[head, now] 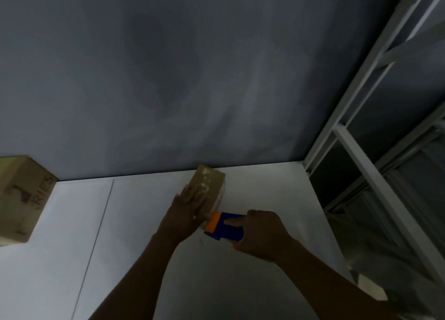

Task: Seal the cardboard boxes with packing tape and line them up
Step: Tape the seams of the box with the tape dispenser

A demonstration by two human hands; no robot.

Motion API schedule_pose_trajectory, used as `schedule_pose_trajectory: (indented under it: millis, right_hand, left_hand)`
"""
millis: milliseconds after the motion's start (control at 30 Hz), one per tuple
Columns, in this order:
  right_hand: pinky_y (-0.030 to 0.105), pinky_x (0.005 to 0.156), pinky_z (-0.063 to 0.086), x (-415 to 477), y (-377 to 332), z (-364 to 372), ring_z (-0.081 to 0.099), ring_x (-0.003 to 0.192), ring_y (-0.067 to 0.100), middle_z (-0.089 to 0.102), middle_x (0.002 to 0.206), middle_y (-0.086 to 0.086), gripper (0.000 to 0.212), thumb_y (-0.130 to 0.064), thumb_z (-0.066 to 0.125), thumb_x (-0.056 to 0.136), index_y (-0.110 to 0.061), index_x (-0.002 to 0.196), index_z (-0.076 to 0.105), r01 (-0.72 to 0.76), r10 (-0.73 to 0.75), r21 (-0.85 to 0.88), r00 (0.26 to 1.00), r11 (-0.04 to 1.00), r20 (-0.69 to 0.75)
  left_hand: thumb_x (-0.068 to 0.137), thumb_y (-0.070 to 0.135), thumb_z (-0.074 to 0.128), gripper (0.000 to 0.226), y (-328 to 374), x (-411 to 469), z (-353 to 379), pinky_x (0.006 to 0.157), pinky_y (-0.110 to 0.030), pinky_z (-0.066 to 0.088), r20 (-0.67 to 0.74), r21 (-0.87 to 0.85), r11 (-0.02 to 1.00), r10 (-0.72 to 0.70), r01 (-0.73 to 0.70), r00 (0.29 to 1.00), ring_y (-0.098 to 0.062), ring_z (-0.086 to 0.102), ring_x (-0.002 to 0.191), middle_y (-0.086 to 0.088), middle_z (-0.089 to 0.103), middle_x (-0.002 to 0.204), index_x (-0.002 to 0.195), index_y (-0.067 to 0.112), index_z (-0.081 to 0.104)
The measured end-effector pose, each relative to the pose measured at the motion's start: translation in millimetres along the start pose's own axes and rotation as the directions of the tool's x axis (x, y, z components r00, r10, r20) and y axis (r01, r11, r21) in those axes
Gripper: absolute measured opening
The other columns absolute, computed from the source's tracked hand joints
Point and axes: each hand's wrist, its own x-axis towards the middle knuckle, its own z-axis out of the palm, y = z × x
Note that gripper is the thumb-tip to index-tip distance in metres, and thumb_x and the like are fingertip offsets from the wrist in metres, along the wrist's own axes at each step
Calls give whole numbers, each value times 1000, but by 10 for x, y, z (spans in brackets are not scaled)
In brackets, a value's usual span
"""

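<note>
A small brown cardboard box (210, 182) with pale torn patches on top lies on the white table (144, 223) near the grey wall. My left hand (186, 206) lies flat on the box's near end, fingers straight, pressing it down. My right hand (261, 233) grips a blue and orange tape dispenser (225, 226), whose orange front edge sits at the box's near corner. A larger brown box (22, 199) with printed letters stands at the left edge of the view.
The grey wall (192, 79) runs along the table's back edge. A white metal frame with dark panels (375, 151) stands to the right of the table. A thin seam (96, 242) crosses the tabletop on the left.
</note>
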Motion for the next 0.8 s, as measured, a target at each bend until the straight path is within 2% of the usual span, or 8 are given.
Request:
schedule_pose_trajectory:
  millis: [167, 300, 367, 467, 500, 567, 700, 800]
  right_hand:
    - [29, 102, 35, 101, -104, -38, 50, 120, 22, 52, 137, 0, 56, -45, 54, 90, -35, 143, 39, 14, -14, -13, 1000, 1000, 13]
    - [34, 98, 42, 221, -210, -131, 56, 112, 24, 59, 125, 2, 45, -42, 55, 88, -32, 132, 52, -4, 6, -67, 999, 998, 32]
    - [37, 96, 45, 188, -237, -129, 58, 108, 26, 62, 118, 4, 40, -40, 58, 85, -29, 124, 58, -16, 28, -115, 994, 993, 102]
    - [41, 95, 48, 56, -90, 5, 60, 109, 32, 64, 115, 10, 36, -29, 64, 80, -15, 114, 65, -48, 158, -310, 927, 950, 340]
    - [38, 94, 48, 62, 30, -12, 60, 108, 30, 64, 116, 9, 36, -31, 63, 81, -16, 114, 64, -103, 206, -308, 923, 946, 324]
    - [34, 94, 46, 53, 236, -114, 58, 110, 25, 61, 121, 5, 41, -40, 56, 86, -24, 124, 58, -185, 235, -227, 947, 956, 219]
    - [28, 98, 40, 142, 261, -252, 51, 120, 21, 52, 133, 3, 64, -49, 57, 86, -35, 144, 35, -179, 178, 0, 983, 984, 38]
    - [27, 87, 46, 157, 240, -147, 56, 110, 17, 58, 125, 0, 77, -52, 61, 83, -40, 148, 22, -199, 219, 288, 975, 937, -40]
  left_hand:
    - [63, 89, -13, 115, -3, 21, 34, 111, -38, -8, -7, -22, 1000, -3, 3, 1000, -16, -20, 140, -4, -1, 161, 152, 24, 19]
    - [62, 89, -14, 115, 43, 8, 10, 115, -41, -5, -2, -29, 999, -18, 18, 1000, -20, -16, 144, -4, -2, 161, 152, 24, 19]
    - [66, 88, -6, 109, 69, 5, -15, 116, -42, -3, -7, -15, 1000, -24, 24, 1000, -20, -14, 145, -3, 0, 161, 152, 24, 20]
    - [69, 84, -1, 103, 61, -34, -37, 117, -46, 3, 6, 7, 1000, -9, 9, 1000, -22, -9, 146, -3, 2, 161, 151, 25, 22]
    - [69, 86, -3, 106, 42, -18, -29, 116, -49, 6, -39, -15, 1000, 9, -9, 999, -23, -8, 146, -4, 7, 160, 150, 25, 26]
    - [75, 84, -3, 102, 22, -27, 18, 114, -53, 11, -108, -74, 997, 26, -34, 994, -23, -3, 143, -6, 16, 158, 146, 23, 36]
    - [77, 82, -1, 97, 26, -43, -5, 114, -47, 11, -105, -79, 996, 28, -37, 994, -20, -3, 143, 0, 11, 157, 147, 24, 32]
    - [91, 70, 14, 79, 44, -72, -15, 106, -50, 32, -116, -40, 999, 24, -29, 993, -32, 23, 141, -11, 36, 151, 140, 17, 46]
